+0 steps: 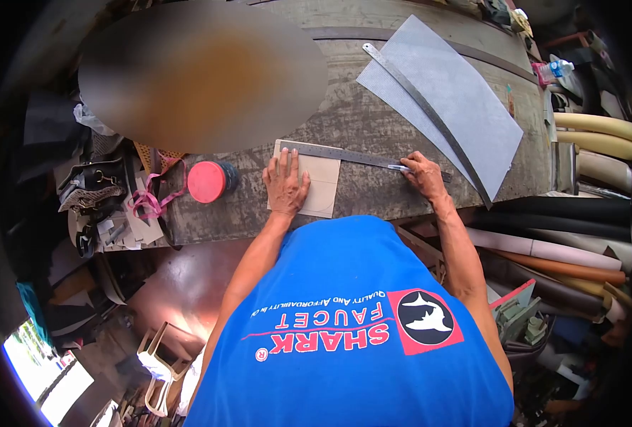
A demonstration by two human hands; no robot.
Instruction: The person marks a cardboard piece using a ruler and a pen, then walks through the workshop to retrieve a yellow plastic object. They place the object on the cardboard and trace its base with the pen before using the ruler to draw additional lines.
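Observation:
My left hand (285, 186) lies flat with its fingers spread on a beige sheet (320, 171), its fingertips pressing on the end of a metal ruler (351, 156). Faint lines show on the sheet, one of them curved. The ruler crosses the sheet's upper part and runs right across the table. Near its other end, my right hand (424, 176) is closed around a slim pen-like tool (397, 167) with a light tip pointing left; whether it is a pen or a blade cannot be made out. Part of the tool is hidden by the fingers.
A second metal ruler (430, 114) lies over a large pale grey sheet (458, 92) at the right. A jar with a red lid (206, 182) and a pink strap (149, 199) are at the left. Rolls of material (593, 139) are stacked beyond the worn table's (259, 220) right edge.

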